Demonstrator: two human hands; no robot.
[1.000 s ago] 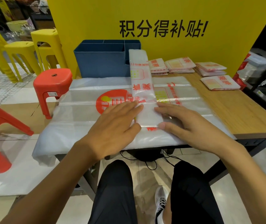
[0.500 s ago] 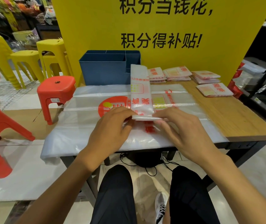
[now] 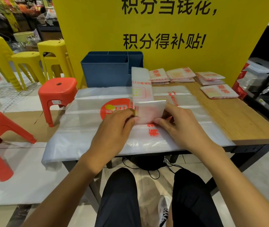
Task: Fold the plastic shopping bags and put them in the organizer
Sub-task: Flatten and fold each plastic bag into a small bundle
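Translucent plastic, a narrow folded bag strip (image 3: 144, 110), is pinched at its near end by both hands: the left hand (image 3: 115, 128) curls on its left edge, the right hand (image 3: 178, 126) on its right, the end lifted and doubled back. Under the hands a flat stack of bags (image 3: 84, 128) covers the wooden table (image 3: 238, 122). Beyond the left hand stands the blue organizer (image 3: 106, 71); beyond the right hand lie folded bags (image 3: 219, 91) in small piles.

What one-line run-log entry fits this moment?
step: folding strip end over | left hand: pinching bag strip | right hand: pinching strip | organizer: not reached
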